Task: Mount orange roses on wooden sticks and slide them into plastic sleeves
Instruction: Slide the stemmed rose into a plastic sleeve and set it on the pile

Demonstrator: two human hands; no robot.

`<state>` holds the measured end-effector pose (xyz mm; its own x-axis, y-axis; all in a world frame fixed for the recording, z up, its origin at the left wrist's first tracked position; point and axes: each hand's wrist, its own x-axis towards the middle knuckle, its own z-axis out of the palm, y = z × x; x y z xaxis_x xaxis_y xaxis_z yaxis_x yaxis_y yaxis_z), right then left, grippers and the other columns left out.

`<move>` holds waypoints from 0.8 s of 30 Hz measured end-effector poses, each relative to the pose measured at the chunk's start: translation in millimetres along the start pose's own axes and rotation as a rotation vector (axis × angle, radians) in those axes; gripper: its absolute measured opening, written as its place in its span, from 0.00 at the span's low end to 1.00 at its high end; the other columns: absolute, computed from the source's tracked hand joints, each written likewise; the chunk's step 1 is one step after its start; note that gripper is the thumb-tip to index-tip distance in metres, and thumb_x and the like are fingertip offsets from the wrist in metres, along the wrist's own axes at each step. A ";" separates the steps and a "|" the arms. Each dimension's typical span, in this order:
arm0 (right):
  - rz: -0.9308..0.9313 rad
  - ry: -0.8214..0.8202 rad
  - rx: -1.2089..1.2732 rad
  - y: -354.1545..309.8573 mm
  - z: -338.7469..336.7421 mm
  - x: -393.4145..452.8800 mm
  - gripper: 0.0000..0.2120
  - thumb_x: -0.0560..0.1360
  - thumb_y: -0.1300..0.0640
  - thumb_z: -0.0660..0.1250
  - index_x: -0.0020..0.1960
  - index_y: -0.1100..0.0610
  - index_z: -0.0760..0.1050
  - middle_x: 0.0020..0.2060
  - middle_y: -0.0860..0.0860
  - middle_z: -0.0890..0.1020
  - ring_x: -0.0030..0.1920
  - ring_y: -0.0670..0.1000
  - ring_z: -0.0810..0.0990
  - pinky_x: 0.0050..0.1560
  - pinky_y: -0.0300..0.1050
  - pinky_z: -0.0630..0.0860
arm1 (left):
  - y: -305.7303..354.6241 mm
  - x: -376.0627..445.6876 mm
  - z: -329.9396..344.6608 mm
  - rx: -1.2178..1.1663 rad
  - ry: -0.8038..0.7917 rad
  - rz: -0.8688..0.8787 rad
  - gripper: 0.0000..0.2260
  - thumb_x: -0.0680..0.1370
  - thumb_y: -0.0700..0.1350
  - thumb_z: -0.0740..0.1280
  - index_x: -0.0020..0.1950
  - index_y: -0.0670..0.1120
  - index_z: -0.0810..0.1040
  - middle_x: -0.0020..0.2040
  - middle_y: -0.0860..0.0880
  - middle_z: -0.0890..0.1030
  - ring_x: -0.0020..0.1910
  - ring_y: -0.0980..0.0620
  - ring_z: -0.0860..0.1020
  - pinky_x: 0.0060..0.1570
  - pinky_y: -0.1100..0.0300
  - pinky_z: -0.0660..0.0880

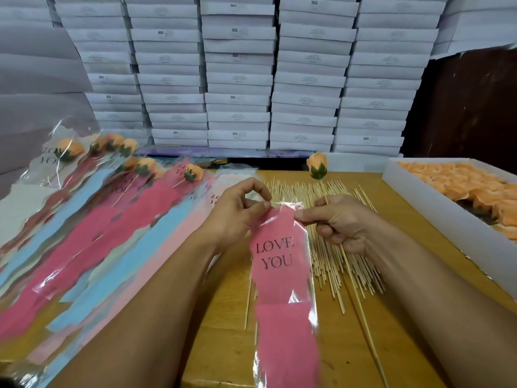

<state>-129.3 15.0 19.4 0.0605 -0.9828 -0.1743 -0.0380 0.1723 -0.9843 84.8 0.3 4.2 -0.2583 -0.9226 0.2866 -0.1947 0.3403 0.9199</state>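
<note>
- The left hand (237, 208) pinches the top left edge of a pink plastic sleeve (282, 275) printed "LOVE YOU"; its grip is narrow, thumb and forefinger closed on the film.
- The right hand (340, 219) pinches the sleeve's top right edge with thumb and forefinger, while its other fingers curl round a wooden stick (361, 306).
- That stick carries an orange rose (317, 163) at its far end, above the hand; its near end slants down to the right of the sleeve.
- The sleeve hangs towards the near edge, over the table (223, 331).
- A pile of loose sticks (330, 261) lies on the table under the hands.
- On the left lie finished sleeved roses (112, 208) in pink and blue sleeves.
- On the right a white box (447, 217) holds loose orange roses (470, 186).
- Stacked white cartons (251, 74) fill the far side.
</note>
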 end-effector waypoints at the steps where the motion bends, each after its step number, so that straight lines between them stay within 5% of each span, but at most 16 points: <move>1: 0.002 -0.002 0.002 0.1 0.0 0.7 0.17 0.71 0.67 0.76 0.48 0.58 0.68 0.31 0.55 0.84 0.19 0.43 0.67 0.14 0.34 0.58 | 0.5 -0.1 0.7 0.004 0.003 0.011 0.05 0.81 0.39 0.67 0.47 0.48 0.77 0.47 0.32 0.81 0.47 0.33 0.80 0.46 0.44 0.75; 4: 0.014 -0.026 0.001 1.0 -1.2 2.0 0.16 0.71 0.65 0.77 0.46 0.59 0.69 0.33 0.55 0.84 0.19 0.43 0.66 0.14 0.34 0.57 | 0.1 0.8 -0.3 0.044 0.048 0.032 0.04 0.78 0.38 0.71 0.45 0.46 0.82 0.61 0.52 0.81 0.61 0.56 0.78 0.63 0.45 0.75; 6: 0.031 -0.062 -0.027 0.9 -0.3 1.2 0.15 0.68 0.57 0.78 0.48 0.62 0.75 0.35 0.55 0.85 0.19 0.43 0.65 0.15 0.34 0.57 | -0.3 2.2 -2.1 0.104 0.083 0.057 0.02 0.76 0.39 0.73 0.44 0.46 0.84 0.61 0.57 0.79 0.61 0.63 0.75 0.64 0.52 0.72; 12: 0.131 -0.029 0.071 3.8 -7.0 10.5 0.16 0.83 0.45 0.59 0.47 0.58 0.68 0.38 0.60 0.82 0.19 0.46 0.65 0.14 0.34 0.56 | 1.6 0.6 -1.4 0.124 0.060 0.111 0.04 0.76 0.37 0.73 0.42 0.44 0.84 0.49 0.47 0.82 0.50 0.45 0.78 0.48 0.59 0.72; 15: 0.149 -0.075 0.126 4.3 -11.9 13.5 0.15 0.83 0.53 0.51 0.46 0.61 0.70 0.39 0.64 0.82 0.20 0.46 0.64 0.14 0.35 0.54 | 0.7 -0.1 -3.8 0.083 0.035 0.089 0.06 0.76 0.37 0.72 0.42 0.46 0.83 0.44 0.45 0.81 0.46 0.45 0.78 0.50 0.52 0.76; 19: 0.133 -0.056 0.179 4.0 -16.6 16.2 0.13 0.80 0.60 0.51 0.47 0.64 0.73 0.35 0.63 0.82 0.22 0.46 0.66 0.13 0.36 0.57 | 0.0 -1.6 -3.3 0.037 -0.007 0.062 0.06 0.76 0.35 0.71 0.41 0.43 0.82 0.54 0.43 0.82 0.57 0.45 0.79 0.61 0.48 0.74; 24: 0.153 -0.070 0.237 4.7 -19.5 17.3 0.10 0.82 0.62 0.53 0.49 0.62 0.71 0.32 0.58 0.80 0.23 0.46 0.69 0.13 0.35 0.60 | 2.5 -1.1 -7.4 -0.154 -0.075 0.089 0.09 0.74 0.28 0.69 0.38 0.40 0.81 0.45 0.48 0.81 0.44 0.52 0.79 0.44 0.64 0.75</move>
<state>-147.9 -2.5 12.3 0.1415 -0.9387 -0.3142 0.1819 0.3367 -0.9239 91.6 0.8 8.1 -0.3394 -0.8717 0.3535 -0.0222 0.3831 0.9234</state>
